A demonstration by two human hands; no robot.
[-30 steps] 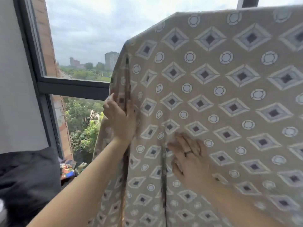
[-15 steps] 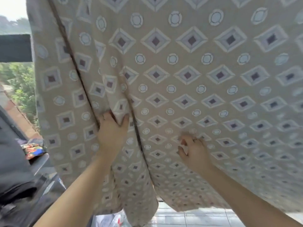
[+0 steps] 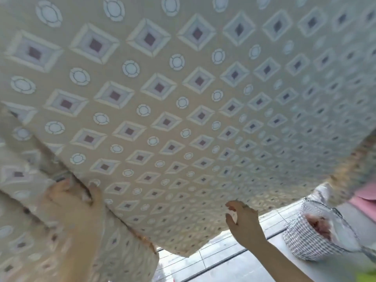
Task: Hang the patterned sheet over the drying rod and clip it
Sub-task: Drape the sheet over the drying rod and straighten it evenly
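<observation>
The patterned sheet [image 3: 183, 98], beige with white diamonds and rings, hangs in front of me and fills most of the view. My left hand [image 3: 73, 202] grips a fold of it at the lower left, thumb and fingers curled into the cloth. Near the sheet's lower edge my right hand [image 3: 244, 220] is raised with its fingers loosely spread, the fingertips touching the fabric. The drying rod and any clips are out of sight behind the sheet.
A round basket [image 3: 313, 239] with a black-and-white woven pattern stands at the lower right, something pinkish inside. Pink cloth [image 3: 364, 198] lies beyond it. White floor tiles [image 3: 213, 261] show under the sheet's hem.
The view has swung down and right, so the window is gone and the floor and basket appear. Both hands have slid down the sheet towards its lower edge.
</observation>
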